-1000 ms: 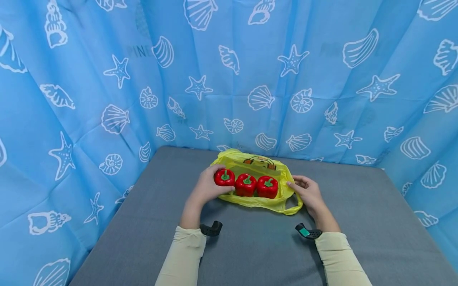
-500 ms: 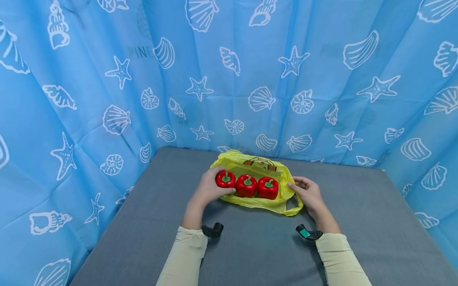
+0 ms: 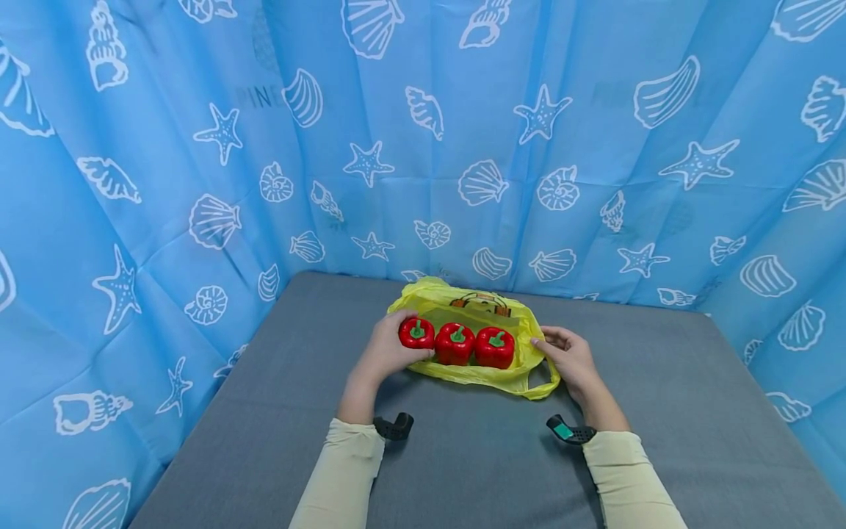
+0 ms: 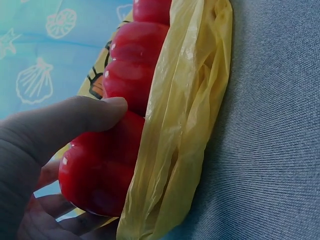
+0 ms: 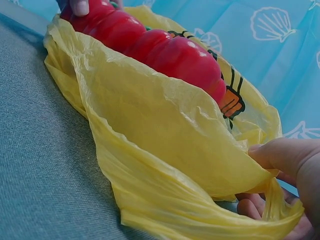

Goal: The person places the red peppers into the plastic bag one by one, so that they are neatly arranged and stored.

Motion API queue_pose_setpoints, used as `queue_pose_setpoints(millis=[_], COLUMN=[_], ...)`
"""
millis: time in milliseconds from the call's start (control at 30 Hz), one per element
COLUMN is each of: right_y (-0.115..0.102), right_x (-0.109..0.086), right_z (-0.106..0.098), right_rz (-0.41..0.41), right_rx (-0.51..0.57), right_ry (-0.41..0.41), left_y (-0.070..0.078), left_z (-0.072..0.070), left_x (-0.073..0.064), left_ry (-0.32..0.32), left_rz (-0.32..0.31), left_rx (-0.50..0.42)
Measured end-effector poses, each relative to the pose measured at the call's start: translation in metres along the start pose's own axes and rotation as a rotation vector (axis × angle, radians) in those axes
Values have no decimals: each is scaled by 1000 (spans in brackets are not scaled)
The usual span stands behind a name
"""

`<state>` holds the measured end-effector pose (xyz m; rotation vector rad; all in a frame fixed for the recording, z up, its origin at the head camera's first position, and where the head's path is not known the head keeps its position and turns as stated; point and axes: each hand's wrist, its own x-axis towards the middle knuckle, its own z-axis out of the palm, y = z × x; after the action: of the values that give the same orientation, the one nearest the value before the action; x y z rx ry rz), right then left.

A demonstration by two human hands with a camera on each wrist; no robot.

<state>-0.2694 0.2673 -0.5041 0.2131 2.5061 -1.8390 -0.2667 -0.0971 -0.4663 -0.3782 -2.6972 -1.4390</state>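
Three red bell peppers with green stems sit in a row inside a yellow plastic bag whose mouth is spread upward. My left hand grips the leftmost bell pepper, its thumb across the near side and the fingers round the far side, as the left wrist view shows. The middle bell pepper and the right bell pepper stand beside it, untouched by a hand. At the bag's right end my right hand pinches the rim by the handle loop between thumb and fingers.
A grey cloth-covered table lies under the bag. Behind and at both sides hangs a blue curtain with white shells and starfish. A black band is worn on the left wrist, and another black band on the right.
Hands, peppers and bag keep nearly the same places. The whole head view has shifted very slightly, and the left hand has edged a little to the right with its pepper.
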Motion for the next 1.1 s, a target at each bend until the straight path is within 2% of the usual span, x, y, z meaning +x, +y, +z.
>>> queue_pose_setpoints(millis=[733,933,1100], right_y=[1,-1,-2], right_x=[2,4,4], right_z=[-3,-3,-7], right_rz=[0,-26,-60], right_rx=[-12,-47,-79], right_ry=[6,16,57], left_y=[-5,-1,5], left_z=[5,-1,-9], left_x=[5,4,1], left_ry=[-42,-32,-1], left_rz=[4,-16,-10], left_rx=[29,25,33])
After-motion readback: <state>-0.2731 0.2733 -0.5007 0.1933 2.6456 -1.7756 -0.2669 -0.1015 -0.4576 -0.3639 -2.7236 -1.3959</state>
